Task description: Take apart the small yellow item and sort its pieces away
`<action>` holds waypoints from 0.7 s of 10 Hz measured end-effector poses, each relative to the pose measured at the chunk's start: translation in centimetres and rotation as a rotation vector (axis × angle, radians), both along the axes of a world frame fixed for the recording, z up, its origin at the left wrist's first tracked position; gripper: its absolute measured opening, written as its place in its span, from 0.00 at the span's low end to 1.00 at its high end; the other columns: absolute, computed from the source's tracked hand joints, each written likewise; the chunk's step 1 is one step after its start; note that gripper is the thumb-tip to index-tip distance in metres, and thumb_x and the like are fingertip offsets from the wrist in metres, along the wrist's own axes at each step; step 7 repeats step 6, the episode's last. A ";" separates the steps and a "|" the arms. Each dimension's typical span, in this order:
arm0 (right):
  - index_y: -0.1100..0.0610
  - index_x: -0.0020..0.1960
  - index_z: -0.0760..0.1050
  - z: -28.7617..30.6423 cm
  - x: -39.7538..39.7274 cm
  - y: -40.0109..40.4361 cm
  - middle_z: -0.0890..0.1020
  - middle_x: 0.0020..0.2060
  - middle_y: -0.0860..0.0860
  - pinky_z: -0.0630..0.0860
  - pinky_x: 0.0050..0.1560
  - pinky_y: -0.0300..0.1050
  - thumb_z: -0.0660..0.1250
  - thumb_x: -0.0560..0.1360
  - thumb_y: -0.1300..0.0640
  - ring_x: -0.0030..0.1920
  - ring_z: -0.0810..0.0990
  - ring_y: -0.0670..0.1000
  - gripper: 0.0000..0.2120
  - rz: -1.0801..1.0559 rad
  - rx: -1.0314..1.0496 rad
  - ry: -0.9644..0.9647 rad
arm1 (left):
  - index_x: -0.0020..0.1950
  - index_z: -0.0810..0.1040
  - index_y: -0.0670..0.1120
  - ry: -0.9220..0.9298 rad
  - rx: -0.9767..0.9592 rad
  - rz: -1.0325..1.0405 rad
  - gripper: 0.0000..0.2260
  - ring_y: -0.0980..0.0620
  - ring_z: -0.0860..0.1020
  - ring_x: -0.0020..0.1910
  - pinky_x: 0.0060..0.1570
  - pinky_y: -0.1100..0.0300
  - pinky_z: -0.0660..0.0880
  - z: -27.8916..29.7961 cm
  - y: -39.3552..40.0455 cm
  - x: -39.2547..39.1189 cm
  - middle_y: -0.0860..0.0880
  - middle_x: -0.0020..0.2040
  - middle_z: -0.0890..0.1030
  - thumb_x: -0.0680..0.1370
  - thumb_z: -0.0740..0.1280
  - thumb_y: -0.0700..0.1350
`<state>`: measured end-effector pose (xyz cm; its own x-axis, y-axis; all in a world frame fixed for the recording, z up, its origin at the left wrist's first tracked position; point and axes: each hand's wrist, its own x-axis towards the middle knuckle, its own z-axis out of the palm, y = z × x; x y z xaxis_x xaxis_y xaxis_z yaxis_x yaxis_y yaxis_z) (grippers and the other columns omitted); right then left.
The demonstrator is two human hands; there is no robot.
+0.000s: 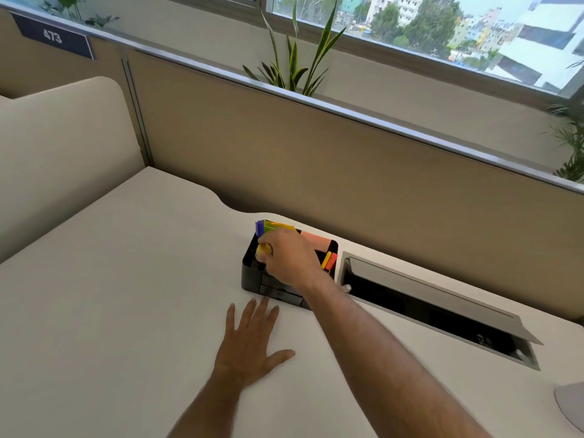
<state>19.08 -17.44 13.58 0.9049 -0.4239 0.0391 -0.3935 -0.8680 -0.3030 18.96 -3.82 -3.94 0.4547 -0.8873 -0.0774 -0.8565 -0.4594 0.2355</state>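
A black desk organizer [251, 276] stands on the white desk near the partition. It holds upright coloured pieces: blue, green and yellow [268, 226] at the back, a pink block [316, 240], and yellow and orange pieces [329, 261] on the right. My right hand [286, 256] reaches over the organizer's left compartment with its fingers closed on a small yellow piece [263, 250]. My left hand [249, 341] lies flat on the desk in front of the organizer, fingers spread, holding nothing.
An open cable hatch [442, 300] with a raised grey lid is set into the desk right of the organizer. A beige partition [316, 159] runs behind, with plants and a window beyond. A grey curved base [572, 403] shows at the right edge.
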 end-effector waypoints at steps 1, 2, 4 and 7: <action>0.55 0.59 0.78 -1.0 0.6 0.3 0.83 0.53 0.55 0.81 0.51 0.53 0.69 0.76 0.60 0.52 0.80 0.58 0.12 0.014 0.009 0.041 | 0.73 0.65 0.49 -0.009 -0.022 -0.004 0.39 0.40 0.66 0.72 0.66 0.33 0.49 -0.2 0.0 0.2 0.43 0.74 0.67 0.73 0.50 0.74; 0.56 0.61 0.78 -2.2 1.2 0.4 0.81 0.56 0.56 0.81 0.53 0.56 0.70 0.75 0.61 0.54 0.80 0.59 0.15 0.014 0.035 0.090 | 0.73 0.65 0.49 -0.029 -0.036 -0.010 0.39 0.39 0.66 0.72 0.66 0.33 0.50 -0.3 -0.1 0.3 0.42 0.74 0.67 0.73 0.50 0.74; 0.54 0.64 0.77 -3.1 1.2 0.3 0.80 0.59 0.55 0.79 0.57 0.55 0.71 0.75 0.60 0.58 0.78 0.58 0.18 -0.017 0.095 0.106 | 0.74 0.65 0.49 -0.023 -0.023 -0.006 0.40 0.40 0.65 0.73 0.66 0.32 0.49 -0.6 -0.1 0.3 0.42 0.75 0.67 0.72 0.50 0.75; 0.54 0.67 0.74 -3.7 1.2 0.1 0.79 0.62 0.54 0.77 0.60 0.54 0.71 0.76 0.58 0.61 0.77 0.57 0.20 -0.038 0.124 0.072 | 0.73 0.65 0.49 -0.042 -0.063 0.002 0.39 0.39 0.67 0.71 0.67 0.33 0.49 -1.0 -0.2 0.2 0.42 0.74 0.68 0.72 0.51 0.75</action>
